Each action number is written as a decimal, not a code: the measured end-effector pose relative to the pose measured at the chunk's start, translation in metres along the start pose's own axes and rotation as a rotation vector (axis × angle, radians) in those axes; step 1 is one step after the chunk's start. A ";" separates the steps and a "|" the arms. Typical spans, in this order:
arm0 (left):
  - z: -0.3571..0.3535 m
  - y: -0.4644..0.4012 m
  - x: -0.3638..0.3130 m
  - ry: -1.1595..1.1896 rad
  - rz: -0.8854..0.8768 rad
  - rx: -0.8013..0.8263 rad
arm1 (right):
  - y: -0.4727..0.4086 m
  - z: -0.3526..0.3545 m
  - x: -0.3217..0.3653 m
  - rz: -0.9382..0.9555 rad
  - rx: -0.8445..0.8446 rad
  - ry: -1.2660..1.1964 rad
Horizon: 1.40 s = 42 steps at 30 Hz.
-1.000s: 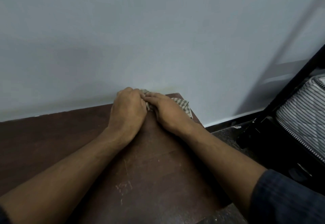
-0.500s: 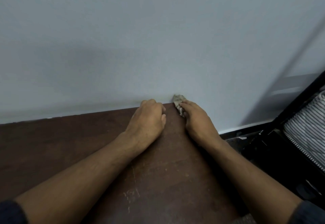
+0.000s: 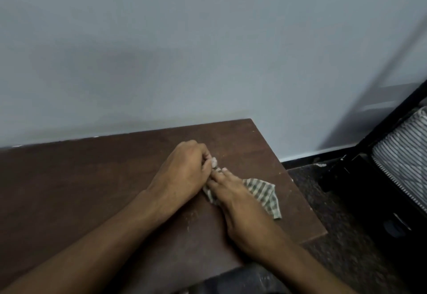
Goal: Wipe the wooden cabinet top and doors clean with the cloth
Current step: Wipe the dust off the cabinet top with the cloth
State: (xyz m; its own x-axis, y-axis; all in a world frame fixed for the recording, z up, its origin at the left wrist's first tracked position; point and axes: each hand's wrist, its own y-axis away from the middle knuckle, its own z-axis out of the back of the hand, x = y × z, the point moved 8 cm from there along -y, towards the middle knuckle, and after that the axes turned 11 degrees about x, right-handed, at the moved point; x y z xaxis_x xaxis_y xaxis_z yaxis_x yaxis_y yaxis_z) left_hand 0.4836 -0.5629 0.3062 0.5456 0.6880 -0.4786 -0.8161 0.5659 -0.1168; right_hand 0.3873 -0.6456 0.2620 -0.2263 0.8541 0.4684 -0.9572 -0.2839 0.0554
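The dark brown wooden cabinet top (image 3: 97,178) fills the lower left of the head view, with pale scuffs near its front. A small green-and-white checked cloth (image 3: 263,192) lies crumpled on it near the right edge. My right hand (image 3: 240,206) lies flat over the cloth with straight fingers pressing it down. My left hand (image 3: 184,171) sits just to the left, its fingers curled and pinching the cloth's far end. The cabinet doors are out of sight.
A plain grey wall (image 3: 208,51) rises right behind the cabinet. To the right, dark speckled floor (image 3: 335,212) lies below the cabinet's edge, and a black frame with a striped cushion (image 3: 402,155) stands at the far right.
Both hands and the cloth have come back from the far right corner by the wall toward me. More of the cloth now shows, spread out under my right hand.
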 end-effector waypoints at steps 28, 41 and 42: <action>0.054 0.309 0.080 0.090 0.363 -0.441 | 0.030 -0.116 0.190 0.246 -0.116 -0.023; 0.069 0.372 0.106 0.146 0.470 -0.546 | 0.051 -0.115 0.187 0.418 -0.117 0.250; 0.069 0.377 0.105 0.152 0.484 -0.559 | 0.048 -0.122 0.199 0.467 -0.112 0.266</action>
State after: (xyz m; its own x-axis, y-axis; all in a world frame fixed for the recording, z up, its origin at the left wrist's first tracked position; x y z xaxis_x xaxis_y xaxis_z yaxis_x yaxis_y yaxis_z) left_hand 0.2469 -0.2456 0.2720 0.1025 0.7079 -0.6989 -0.9552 -0.1260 -0.2677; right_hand 0.2741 -0.4360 0.2508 -0.6554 0.7333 0.1810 -0.7543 -0.6233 -0.2060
